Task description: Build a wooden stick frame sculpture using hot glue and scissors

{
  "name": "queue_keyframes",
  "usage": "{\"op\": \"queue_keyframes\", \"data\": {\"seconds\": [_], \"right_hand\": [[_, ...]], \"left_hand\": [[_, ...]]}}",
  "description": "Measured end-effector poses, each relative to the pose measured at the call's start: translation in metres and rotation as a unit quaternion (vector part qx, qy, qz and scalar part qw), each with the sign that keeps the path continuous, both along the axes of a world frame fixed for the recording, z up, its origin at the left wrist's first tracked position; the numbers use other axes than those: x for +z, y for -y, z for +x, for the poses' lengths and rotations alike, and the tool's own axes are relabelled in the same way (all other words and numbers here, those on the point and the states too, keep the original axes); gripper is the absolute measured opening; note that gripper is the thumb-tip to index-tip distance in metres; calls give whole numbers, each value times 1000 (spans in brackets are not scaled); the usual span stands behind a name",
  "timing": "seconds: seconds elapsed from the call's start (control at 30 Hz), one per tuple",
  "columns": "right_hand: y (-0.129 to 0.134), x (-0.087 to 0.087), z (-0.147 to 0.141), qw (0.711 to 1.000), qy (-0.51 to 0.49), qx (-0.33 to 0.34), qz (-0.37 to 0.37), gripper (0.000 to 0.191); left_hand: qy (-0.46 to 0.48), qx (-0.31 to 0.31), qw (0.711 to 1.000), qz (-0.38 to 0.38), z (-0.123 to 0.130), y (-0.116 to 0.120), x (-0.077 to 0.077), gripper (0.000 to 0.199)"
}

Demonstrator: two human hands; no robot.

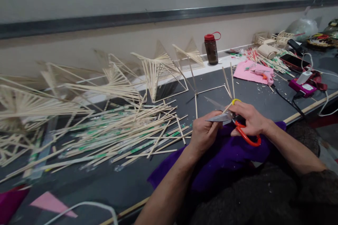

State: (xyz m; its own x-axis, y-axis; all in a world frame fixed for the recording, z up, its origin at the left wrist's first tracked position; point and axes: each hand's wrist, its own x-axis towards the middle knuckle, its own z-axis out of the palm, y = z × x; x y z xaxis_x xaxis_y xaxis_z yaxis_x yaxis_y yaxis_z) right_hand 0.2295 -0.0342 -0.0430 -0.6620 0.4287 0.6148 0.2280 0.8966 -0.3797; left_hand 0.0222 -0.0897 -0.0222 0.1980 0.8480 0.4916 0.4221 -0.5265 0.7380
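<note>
My right hand (250, 117) is closed around the handles of scissors (248, 135), one loop red and the other yellow. Their blades are spread, pointing left over my left hand (204, 130). That hand is closed on a thin wooden stick (227, 108), whose end pokes up between the blades; the rest is hidden in the fist. A purple cloth (227, 160) lies under both hands, on my lap and the table edge. Just beyond, a stick frame (211, 89) stands on the dark table (219, 98), with upright sticks at its corners.
Loose sticks and wrappers (126, 137) pile up on the left. Twisted stick models (158, 70) line the wall. Rightward are a bottle (211, 49), a pink glue gun (262, 74) on a pink sheet (241, 72), a phone (294, 61) and a purple power adapter (302, 87) with cables.
</note>
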Motion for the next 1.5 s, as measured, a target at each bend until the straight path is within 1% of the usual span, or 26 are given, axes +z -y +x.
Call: {"op": "queue_keyframes", "data": {"seconds": [0.1, 0.2, 0.37, 0.47, 0.57, 0.7, 0.87, 1.0, 1.1, 1.2, 1.3, 1.43, 1.5], "right_hand": [[-1, -2, -1, 1000, -8, -5, 1, 65], [-2, -5, -1, 1000, -14, -9, 0, 65], [-3, -7, -1, 999, -16, -32, -10, 65], [-2, -7, -1, 999, -12, -42, -18, 66], [0, -4, -3, 998, 2, -46, -32, 66], [1, 0, -5, 998, 14, -49, -29, 68], [0, 1, -4, 996, 49, -56, -43, 71], [1, 0, -3, 997, 44, -58, -32, 75], [1, 0, -3, 998, 33, -55, -26, 77], [1, -1, -3, 999, 18, -48, -13, 75], [0, -2, -3, 999, 15, -43, -11, 73], [0, -2, -2, 999, 10, -26, -21, 69], [0, -3, -2, 1000, 6, -22, -21, 67]], "left_hand": [[11, 2, 1000, 1, 1, -2, -2, 34], [20, 19, 999, -18, 2, -3, -1, 32], [91, 53, 991, -84, 5, -6, 1, 13], [120, 61, 986, -96, 6, -6, 1, 14], [129, 50, 987, -83, 4, -5, 0, 19], [110, 39, 992, -53, 0, -3, -1, 17], [64, 40, 997, -27, -3, -4, -2, 19], [40, 36, 998, -24, -3, -3, -2, 18], [18, 28, 999, 3, -3, -1, -2, 17], [10, 30, 999, 29, -3, -2, -4, 17], [10, 29, 999, 37, -2, -3, -6, 18], [-2, 28, 999, 39, -1, -3, -4, 21], [-14, 33, 999, 28, -1, -2, -2, 24]]}}
